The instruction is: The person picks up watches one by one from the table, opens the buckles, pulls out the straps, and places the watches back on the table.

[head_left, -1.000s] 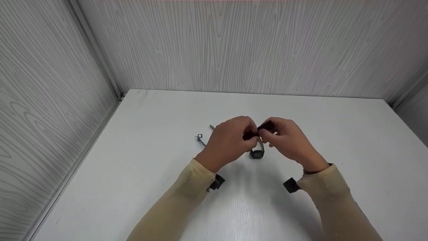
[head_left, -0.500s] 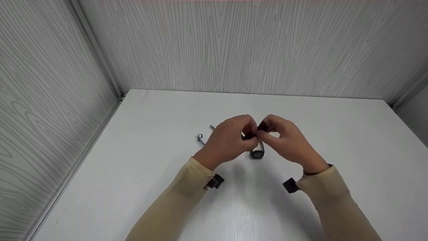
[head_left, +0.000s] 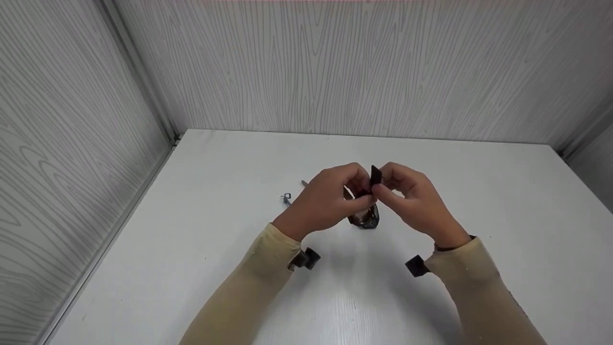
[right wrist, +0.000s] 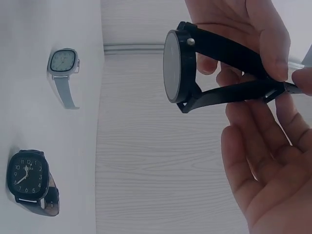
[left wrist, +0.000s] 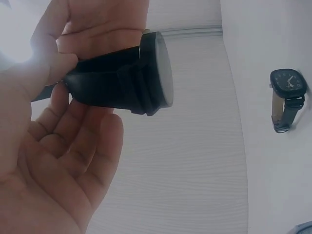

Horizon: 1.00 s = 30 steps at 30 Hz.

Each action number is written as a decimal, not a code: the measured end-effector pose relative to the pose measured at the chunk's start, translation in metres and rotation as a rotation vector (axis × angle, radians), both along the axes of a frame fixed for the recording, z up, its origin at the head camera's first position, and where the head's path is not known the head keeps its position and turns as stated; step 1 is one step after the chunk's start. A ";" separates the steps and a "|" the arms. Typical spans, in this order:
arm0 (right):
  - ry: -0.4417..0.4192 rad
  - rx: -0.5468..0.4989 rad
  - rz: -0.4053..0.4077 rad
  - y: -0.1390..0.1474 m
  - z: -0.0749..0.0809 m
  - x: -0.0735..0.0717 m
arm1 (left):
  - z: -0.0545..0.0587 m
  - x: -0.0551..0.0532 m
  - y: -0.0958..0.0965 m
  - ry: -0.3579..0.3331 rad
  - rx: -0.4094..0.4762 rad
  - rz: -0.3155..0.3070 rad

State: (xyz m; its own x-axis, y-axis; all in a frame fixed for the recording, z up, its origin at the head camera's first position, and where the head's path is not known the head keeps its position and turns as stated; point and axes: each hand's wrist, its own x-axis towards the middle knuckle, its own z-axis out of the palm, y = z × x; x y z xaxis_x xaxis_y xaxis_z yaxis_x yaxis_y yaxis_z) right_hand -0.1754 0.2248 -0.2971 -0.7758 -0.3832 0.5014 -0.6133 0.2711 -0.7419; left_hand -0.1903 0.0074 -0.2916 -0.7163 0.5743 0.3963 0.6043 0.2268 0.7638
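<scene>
Two-handed pinch, left hand (head_left: pixel 330 199) and right hand (head_left: pixel 413 201), on the strap (left wrist: pixel 100 88) of a round black watch (right wrist: pixel 184 68). Held above the desk (head_left: pixel 143 235), apart from the square black watch (right wrist: pixel 29 176) and the pale blue watch (right wrist: pixel 64 73) on it.

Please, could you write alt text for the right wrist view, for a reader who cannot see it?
A person's left hand and right hand hold a round black watch, its strap bent into a loop. On the white table at the picture's left are a dark watch with a squarish face and a pale watch with a blue-grey strap.
</scene>
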 end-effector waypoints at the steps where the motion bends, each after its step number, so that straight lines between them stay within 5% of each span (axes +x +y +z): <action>1: 0.004 -0.001 0.006 0.000 0.000 0.000 | 0.000 0.000 0.000 -0.002 -0.004 -0.001; 11: 0.077 0.072 0.035 -0.001 -0.004 -0.003 | 0.003 0.002 -0.004 -0.038 -0.069 0.027; 30: 0.036 0.066 0.076 0.000 -0.002 -0.002 | 0.005 0.004 -0.006 -0.089 -0.044 0.033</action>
State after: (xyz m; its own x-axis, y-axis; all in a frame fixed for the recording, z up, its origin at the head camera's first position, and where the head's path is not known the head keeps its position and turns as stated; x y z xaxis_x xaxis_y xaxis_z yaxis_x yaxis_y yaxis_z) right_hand -0.1772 0.2244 -0.2996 -0.7248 -0.4735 0.5005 -0.6603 0.2699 -0.7008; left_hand -0.1868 0.0013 -0.2863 -0.7667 0.5650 0.3048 0.5258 0.2802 0.8032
